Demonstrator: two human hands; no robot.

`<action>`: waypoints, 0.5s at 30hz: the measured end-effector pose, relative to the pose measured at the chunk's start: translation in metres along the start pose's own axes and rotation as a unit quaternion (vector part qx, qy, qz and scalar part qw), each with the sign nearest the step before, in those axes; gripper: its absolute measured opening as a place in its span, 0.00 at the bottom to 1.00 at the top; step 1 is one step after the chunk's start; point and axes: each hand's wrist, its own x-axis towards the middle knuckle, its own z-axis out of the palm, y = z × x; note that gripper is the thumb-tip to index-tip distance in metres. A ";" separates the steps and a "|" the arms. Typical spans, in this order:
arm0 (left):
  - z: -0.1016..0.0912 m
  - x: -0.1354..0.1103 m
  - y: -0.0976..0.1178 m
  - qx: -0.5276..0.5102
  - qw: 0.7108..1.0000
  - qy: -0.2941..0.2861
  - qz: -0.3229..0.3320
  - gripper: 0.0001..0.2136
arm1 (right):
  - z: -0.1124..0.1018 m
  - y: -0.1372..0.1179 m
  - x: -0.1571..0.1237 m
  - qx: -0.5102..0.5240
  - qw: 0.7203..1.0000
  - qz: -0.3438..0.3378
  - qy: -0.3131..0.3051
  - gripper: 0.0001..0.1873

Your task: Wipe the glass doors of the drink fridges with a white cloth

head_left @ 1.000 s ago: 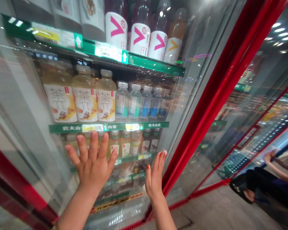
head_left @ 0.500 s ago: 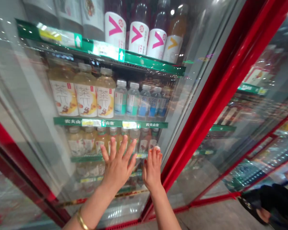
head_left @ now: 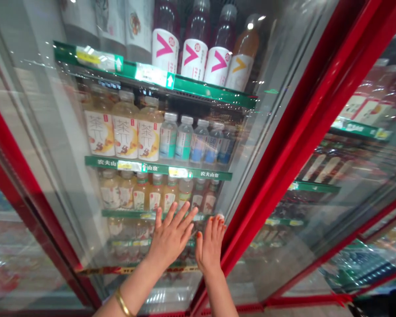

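My left hand [head_left: 169, 241] is held up, fingers spread and back toward me, in front of the glass door [head_left: 171, 293] of a drinks fridge. A gold bangle circles its wrist. My right hand [head_left: 210, 251], with orange-red nails, is raised beside the red door frame [head_left: 247, 220], its fingers stretched and close together, thumb apart. Neither hand holds anything. Whether they touch the glass, I cannot tell. Behind it, a green-edged shelf [head_left: 165, 168] carries tea bottles [head_left: 126, 132] and smaller water bottles [head_left: 185, 138]. Lower bottles are partly hidden by my hands.
Tall bottles with a pink V [head_left: 194, 57] stand on the upper shelf. On the right is another red-framed fridge section with shelved bottles [head_left: 371, 105]. A red frame [head_left: 29, 207] runs down the left. Something dark [head_left: 389, 304] is at the lower right corner.
Both hands sit slightly lower, and my left hand has shifted right, closer to my right hand. The view has shifted, and the person at the lower right has mostly left the picture.
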 end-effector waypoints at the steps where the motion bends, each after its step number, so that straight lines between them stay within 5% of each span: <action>1: -0.002 0.002 -0.004 0.003 1.000 0.005 -0.006 0.34 | -0.003 0.001 0.013 0.010 0.999 0.035 0.010 0.43; 4: -0.012 0.020 -0.014 0.007 0.999 0.029 -0.031 0.38 | -0.013 -0.011 0.078 0.023 0.994 0.089 0.060 0.41; 7: -0.018 0.032 -0.016 0.001 0.999 0.032 -0.035 0.39 | -0.014 -0.030 0.112 0.007 0.998 -0.028 0.058 0.43; 9: -0.019 0.026 -0.018 0.000 0.999 0.029 -0.031 0.39 | -0.012 -0.034 0.096 0.002 0.992 -0.126 0.025 0.43; 11: -0.021 0.013 -0.026 0.007 0.999 0.026 -0.031 0.40 | -0.013 -0.026 0.065 -0.008 0.989 -0.145 0.000 0.44; 15: -0.036 0.001 -0.050 0.028 0.998 0.031 -0.056 0.43 | -0.022 -0.004 0.057 -0.032 0.998 0.050 0.030 0.44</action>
